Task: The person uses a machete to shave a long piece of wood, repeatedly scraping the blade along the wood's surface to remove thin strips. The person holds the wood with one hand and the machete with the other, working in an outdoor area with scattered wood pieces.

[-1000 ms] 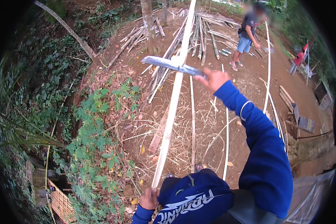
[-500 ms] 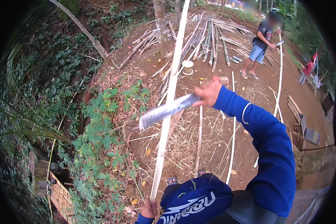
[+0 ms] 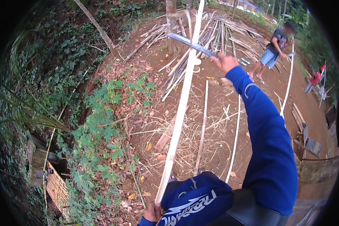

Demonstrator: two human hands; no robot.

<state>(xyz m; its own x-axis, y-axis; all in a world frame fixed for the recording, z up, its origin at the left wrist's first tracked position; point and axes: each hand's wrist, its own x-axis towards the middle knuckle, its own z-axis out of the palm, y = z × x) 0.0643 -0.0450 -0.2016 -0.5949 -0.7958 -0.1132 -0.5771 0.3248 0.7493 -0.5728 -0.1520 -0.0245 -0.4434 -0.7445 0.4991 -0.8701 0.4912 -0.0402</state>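
A long pale split-bamboo strip [image 3: 180, 113] runs from my waist away toward the far trees. My left hand [image 3: 151, 212] is closed around its near end, low in the view. In my right hand [image 3: 226, 62], at the end of an outstretched arm, is the handle of a machete [image 3: 200, 47]. Its blade lies crosswise on the strip, far along its length. A thin shaving curls up by the blade, over the tree trunk behind. My right fingers are wrapped round the handle, which they mostly hide.
Thin curled shavings [image 3: 192, 135] litter the brown soil, with narrow strips [image 3: 235, 139] lying among them. Bamboo poles [image 3: 224, 34] are piled beyond. A person [image 3: 277, 47] at the right holds a blade and another strip [image 3: 288, 86]. Green plants [image 3: 105, 113] cover the left slope.
My right hand and the machete have moved away from me, up along the strip. The strip's far end has shifted right in view. My left hand keeps its hold.
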